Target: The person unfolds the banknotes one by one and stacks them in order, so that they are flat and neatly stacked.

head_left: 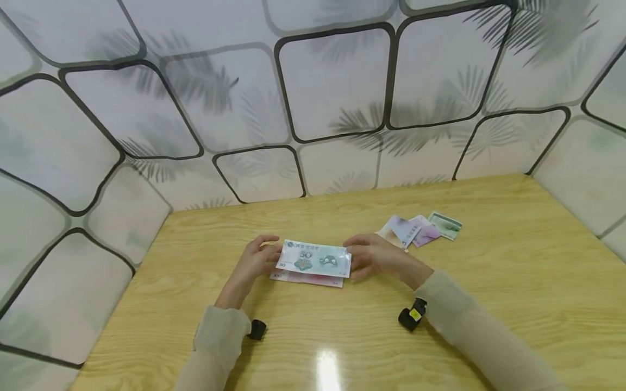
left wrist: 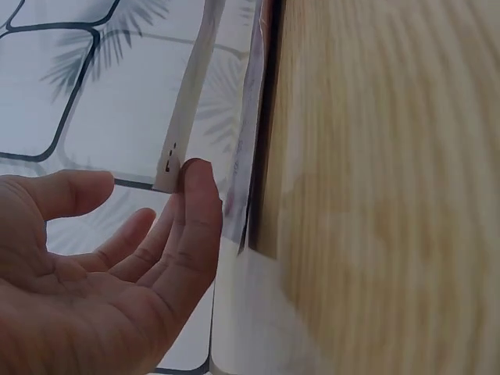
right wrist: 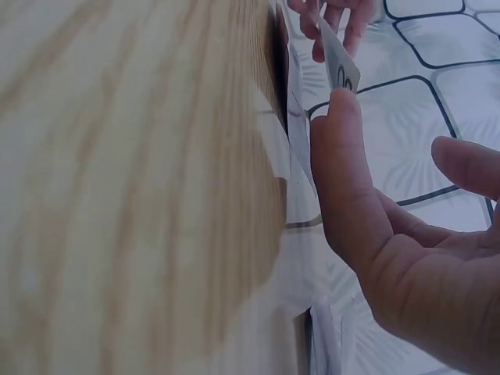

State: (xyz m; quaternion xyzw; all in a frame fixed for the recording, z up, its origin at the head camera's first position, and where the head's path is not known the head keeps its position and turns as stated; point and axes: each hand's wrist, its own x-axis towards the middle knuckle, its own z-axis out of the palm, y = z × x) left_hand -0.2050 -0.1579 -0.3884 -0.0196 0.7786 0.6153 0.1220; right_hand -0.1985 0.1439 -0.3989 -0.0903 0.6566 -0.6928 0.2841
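A greenish banknote (head_left: 313,259) marked 50 spans the gap between both hands, raised off the table. My left hand (head_left: 258,256) holds its left end at the fingertips. In the left wrist view the thumb (left wrist: 205,195) meets that end, with one finger standing apart. My right hand (head_left: 374,254) has the other end; in the right wrist view the thumb tip (right wrist: 344,105) overlaps the note (right wrist: 338,66). Just under it, a pink banknote (head_left: 308,279) marked 100 shows along its near edge, lower and closer to the table.
Several other notes lie fanned out beyond the right hand, among them a purple note (head_left: 424,231) and a green note (head_left: 446,225). The wooden table (head_left: 342,326) runs back to a patterned wall (head_left: 337,81). Black wrist cameras hang below both sleeves.
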